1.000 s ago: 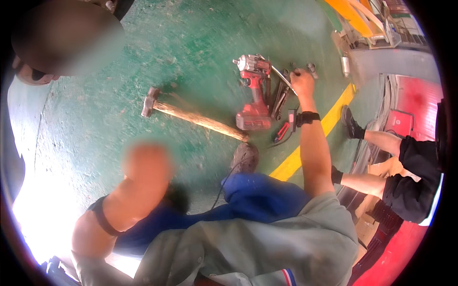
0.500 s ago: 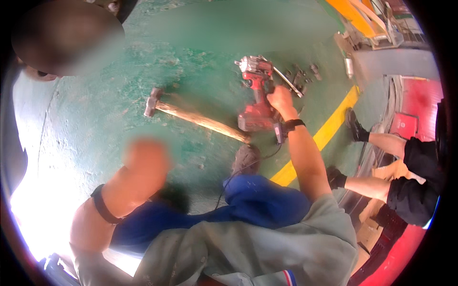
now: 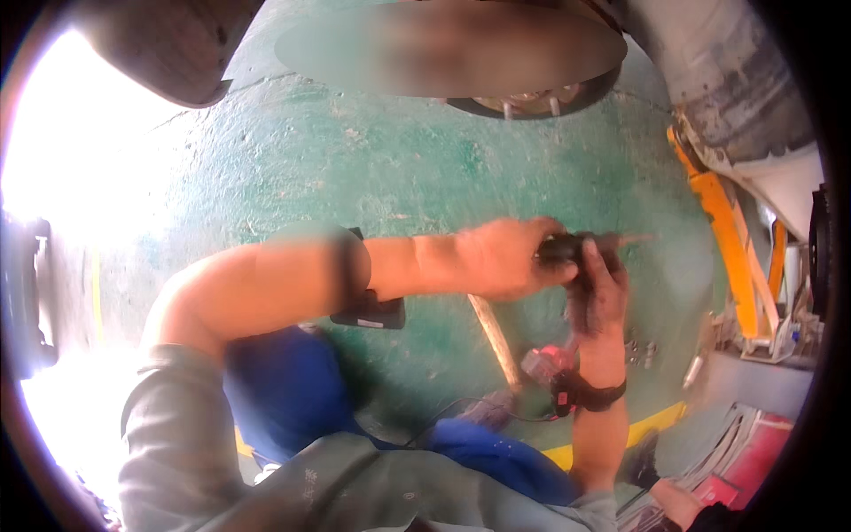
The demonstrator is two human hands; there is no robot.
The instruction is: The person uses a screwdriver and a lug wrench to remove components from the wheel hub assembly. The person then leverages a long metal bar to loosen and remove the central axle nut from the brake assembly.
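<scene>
We see green floor (image 3: 372,160) crossed by a yellow line (image 3: 658,424), with an orange frame (image 3: 729,248) at right.

White glare (image 3: 84,151) lies left of the scuffed green floor (image 3: 355,168).

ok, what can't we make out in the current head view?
All in the head view:
- Dark item: blurred, partly covered by the left hand and right hand.
- Wooden handle: upper end behind the left hand.
- Red power tool: blurred, partly hidden.
- Wheel: mostly under a blur patch.
- Metal pieces: too small.
</scene>
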